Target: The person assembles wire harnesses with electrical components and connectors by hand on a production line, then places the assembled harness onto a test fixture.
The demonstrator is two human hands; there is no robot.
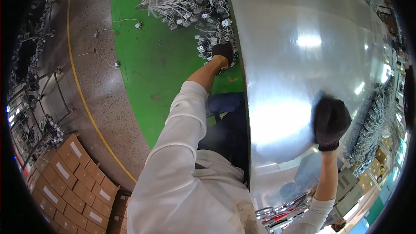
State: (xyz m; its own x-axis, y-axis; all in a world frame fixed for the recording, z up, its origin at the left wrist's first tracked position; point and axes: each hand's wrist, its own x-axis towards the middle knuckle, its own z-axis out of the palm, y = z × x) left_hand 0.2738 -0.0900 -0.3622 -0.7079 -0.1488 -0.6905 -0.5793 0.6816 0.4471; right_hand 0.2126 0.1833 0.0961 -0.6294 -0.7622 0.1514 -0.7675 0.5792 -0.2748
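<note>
A big shiny metal table top (303,60) fills the right half of the view. My left hand (223,53), in a black glove, reaches down past the table's left edge into a heap of white cable harnesses (190,4) with small connectors lying on the green floor mat (151,69). Its fingers are closed among the wires at the pile's near end. My right hand (330,121), also in a black glove, rests on the table surface with the fingers curled in and nothing visible in it.
Stacked brown cardboard boxes (73,177) stand at the lower left. A yellow line (86,104) runs along the grey floor. Loose wires (104,56) lie on the floor. More harnesses (372,121) hang along the table's right side. Metal racks (34,104) stand at far left.
</note>
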